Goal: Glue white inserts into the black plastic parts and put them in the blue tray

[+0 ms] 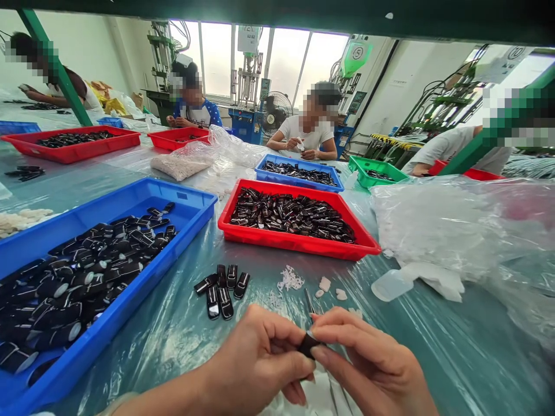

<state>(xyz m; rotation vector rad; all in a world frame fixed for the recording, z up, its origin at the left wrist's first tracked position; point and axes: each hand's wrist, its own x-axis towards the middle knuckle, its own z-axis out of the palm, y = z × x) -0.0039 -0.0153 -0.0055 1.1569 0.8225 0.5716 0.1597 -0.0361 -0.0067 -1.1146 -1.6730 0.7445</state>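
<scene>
Both hands meet low in the middle of the head view around a small black plastic piece [309,345]. My left hand [264,352] is closed, pinching the piece between thumb and fingers. From the other side, the thumb and fingers of my right hand [368,358] are closed on its right end. A thin pointed metal tool [309,300] shows just beyond my fingertips; whether a hand holds it I cannot tell. Several similar black pieces [225,303] lie in a loose group ahead of my left hand. White scraps [290,278] and small white pads [325,283] lie beyond my hands.
At left stands a blue tray [191,216] of black pieces. A red tray [299,248] of them lies ahead, with another blue tray [264,175] behind. Clear plastic bags [437,225] and a translucent bottle [392,285] are at right. Several people sit beyond. A green beam [277,20] crosses overhead.
</scene>
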